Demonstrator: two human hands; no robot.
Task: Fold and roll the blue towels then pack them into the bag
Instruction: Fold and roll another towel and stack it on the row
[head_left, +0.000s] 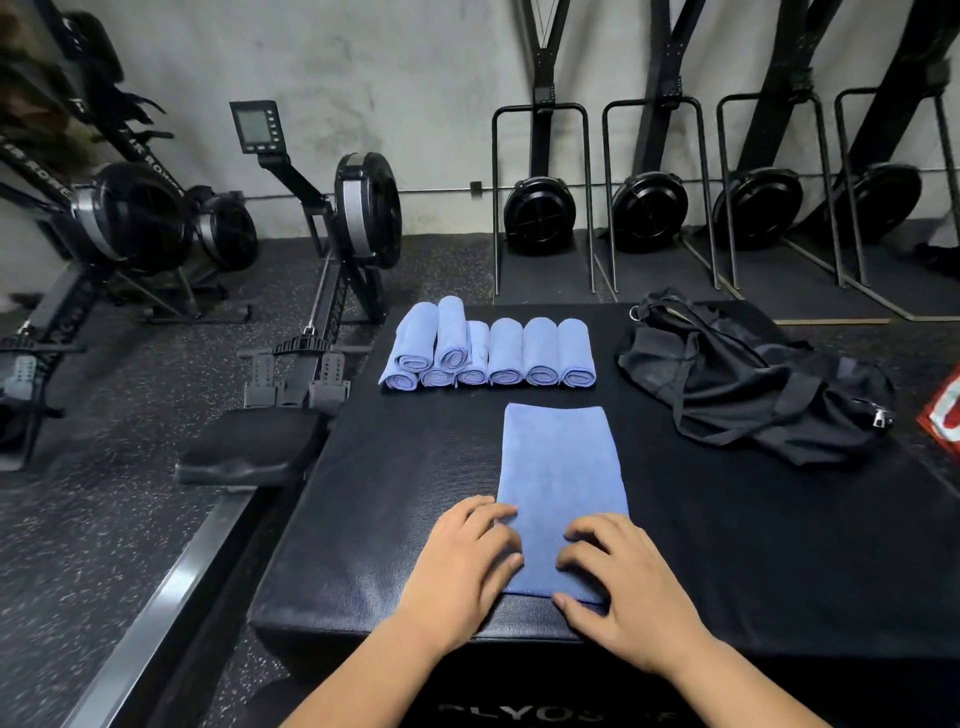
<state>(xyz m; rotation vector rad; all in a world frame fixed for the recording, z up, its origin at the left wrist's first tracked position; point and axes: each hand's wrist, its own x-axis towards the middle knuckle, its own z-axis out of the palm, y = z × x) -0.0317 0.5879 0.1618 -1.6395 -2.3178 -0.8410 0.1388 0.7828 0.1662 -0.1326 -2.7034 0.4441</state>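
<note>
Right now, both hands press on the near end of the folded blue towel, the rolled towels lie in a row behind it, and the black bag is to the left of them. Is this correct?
Not quite. The head view shows the black bag to the right of the rolled towels, not the left. The rest holds: the left hand and right hand press on the near end of the folded blue towel.

A black box (675, 545) holds everything. Its near edge is taken by two hands (467, 561) and (623, 582) pressing a flat towel (561, 467) that runs up the middle. Bare surface lies open on both sides of the towel, wider on the right toward the near right corner. Along the far edge, a row of rolls (488, 348) blocks the left part and a crumpled bag (753, 384) blocks the right, with an open gap between them. A clear strip separates towel and rolls.
</note>
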